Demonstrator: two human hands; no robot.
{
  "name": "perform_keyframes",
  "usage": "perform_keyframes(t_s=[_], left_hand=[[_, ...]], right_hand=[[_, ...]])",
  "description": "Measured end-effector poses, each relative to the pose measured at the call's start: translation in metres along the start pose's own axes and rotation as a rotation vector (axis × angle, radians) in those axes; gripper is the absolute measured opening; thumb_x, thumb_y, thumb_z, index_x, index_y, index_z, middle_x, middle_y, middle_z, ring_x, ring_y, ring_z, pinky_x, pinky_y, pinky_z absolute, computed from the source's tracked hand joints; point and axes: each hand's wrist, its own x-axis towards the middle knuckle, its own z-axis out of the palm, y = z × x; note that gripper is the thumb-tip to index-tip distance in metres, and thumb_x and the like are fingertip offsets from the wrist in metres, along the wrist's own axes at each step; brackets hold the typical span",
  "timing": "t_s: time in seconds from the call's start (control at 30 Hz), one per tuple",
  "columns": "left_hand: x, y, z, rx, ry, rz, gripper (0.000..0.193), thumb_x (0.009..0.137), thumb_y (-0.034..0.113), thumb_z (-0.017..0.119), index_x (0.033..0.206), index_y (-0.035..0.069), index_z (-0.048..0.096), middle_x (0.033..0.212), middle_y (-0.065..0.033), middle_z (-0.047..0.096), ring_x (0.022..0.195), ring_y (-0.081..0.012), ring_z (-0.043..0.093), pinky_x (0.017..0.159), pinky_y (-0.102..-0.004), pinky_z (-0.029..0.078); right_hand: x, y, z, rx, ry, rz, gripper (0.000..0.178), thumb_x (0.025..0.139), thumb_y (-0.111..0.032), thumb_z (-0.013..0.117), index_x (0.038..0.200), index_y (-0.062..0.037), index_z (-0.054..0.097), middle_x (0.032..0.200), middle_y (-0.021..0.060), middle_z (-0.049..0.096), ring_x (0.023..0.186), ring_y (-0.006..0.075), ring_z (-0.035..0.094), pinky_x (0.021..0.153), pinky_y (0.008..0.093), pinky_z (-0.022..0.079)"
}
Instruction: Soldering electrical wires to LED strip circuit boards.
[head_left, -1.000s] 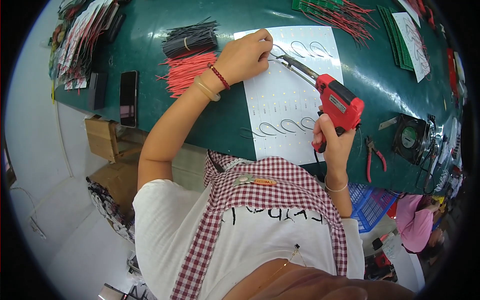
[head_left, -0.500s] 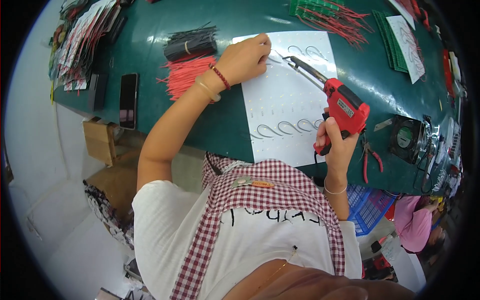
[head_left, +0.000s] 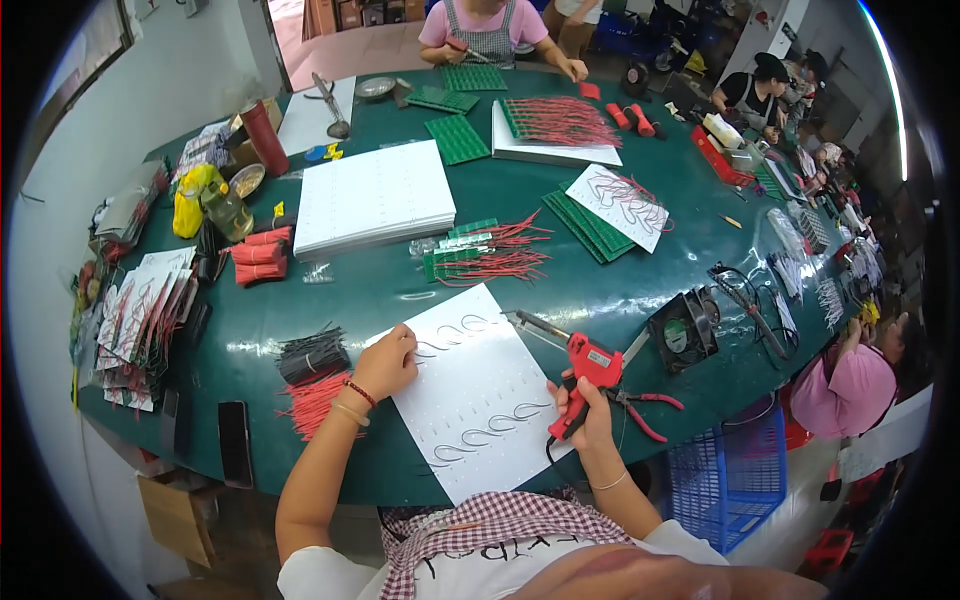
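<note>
My left hand (head_left: 388, 362) rests on the left edge of a white board (head_left: 480, 400) lying on the green table (head_left: 390, 290), fingers pinched on a thin black wire at the board's top row. Curved black wires lie on the board in two rows. My right hand (head_left: 585, 410) grips the handle of a red soldering gun (head_left: 575, 365), whose metal tip points up-left over the board's upper right corner. Bundles of black wires (head_left: 312, 355) and red wires (head_left: 315, 400) lie just left of my left hand.
A black fan (head_left: 683, 335) and red-handled pliers (head_left: 640, 408) lie right of the gun. A black phone (head_left: 235, 443) sits near the front left edge. Stacked white boards (head_left: 372, 198), green boards and red wires fill the middle. Other people work at the far and right sides. A blue basket (head_left: 725, 480) stands below.
The view has tilted up, showing the whole table and other workers. My hands stay on the white board and the soldering gun.
</note>
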Motion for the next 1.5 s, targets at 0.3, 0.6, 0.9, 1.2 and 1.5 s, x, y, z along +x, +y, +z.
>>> perform_keyframes(t_s=[0.3, 0.6, 0.9, 1.2, 1.5], left_hand=[[0.011, -0.005, -0.003, -0.034, -0.015, 0.089, 0.008, 0.073, 0.009, 0.057, 0.074, 0.002, 0.054, 0.092, -0.0089, 0.056, 0.075, -0.0307, 0.058, 0.065, -0.0385, 0.048], [0.013, -0.001, 0.008, -0.192, -0.010, 0.036, 0.015, 0.071, 0.008, 0.064, 0.080, 0.002, 0.054, 0.094, -0.0097, 0.052, 0.076, -0.0292, 0.057, 0.068, -0.0344, 0.048], [-0.029, -0.017, -0.012, 0.537, -0.001, -0.051, 0.016, 0.072, 0.019, 0.068, 0.079, 0.008, 0.059, 0.092, -0.0092, 0.054, 0.093, -0.0287, 0.050, 0.076, -0.0442, 0.038], [-0.040, -0.015, -0.025, 0.563, -0.089, -0.020, 0.006, 0.076, 0.014, 0.062, 0.075, 0.008, 0.059, 0.081, -0.0078, 0.061, 0.083, -0.0273, 0.057, 0.073, -0.0443, 0.037], [-0.033, 0.029, -0.066, 0.288, 0.335, -0.008, 0.012, 0.076, 0.009, 0.068, 0.079, 0.004, 0.056, 0.076, -0.0076, 0.058, 0.074, -0.0246, 0.057, 0.070, -0.0365, 0.041]], right_hand=[[-0.027, 0.008, 0.003, -0.051, 0.141, -0.084, 0.024, 0.088, -0.020, 0.058, 0.100, 0.0015, 0.059, 0.074, 0.0106, 0.061, 0.059, 0.0154, 0.057, 0.054, 0.0256, 0.047], [-0.048, 0.012, 0.004, -0.011, 0.217, -0.088, 0.024, 0.088, -0.020, 0.059, 0.099, 0.0021, 0.059, 0.070, 0.0087, 0.060, 0.059, 0.0162, 0.056, 0.054, 0.0261, 0.045], [-0.039, -0.013, 0.013, 0.012, 0.163, -0.050, 0.024, 0.090, -0.022, 0.053, 0.100, -0.0011, 0.054, 0.062, 0.0072, 0.054, 0.053, 0.0134, 0.050, 0.100, 0.0392, 0.041], [-0.032, -0.032, 0.028, 0.075, 0.068, -0.120, 0.021, 0.089, -0.018, 0.055, 0.100, 0.0000, 0.056, 0.061, 0.0075, 0.055, 0.051, 0.0131, 0.050, 0.096, 0.0365, 0.045], [-0.024, -0.047, 0.037, -0.088, 0.055, -0.162, 0.025, 0.093, -0.024, 0.050, 0.103, -0.0016, 0.055, 0.060, 0.0055, 0.053, 0.052, 0.0113, 0.049, 0.084, 0.0382, 0.050]])
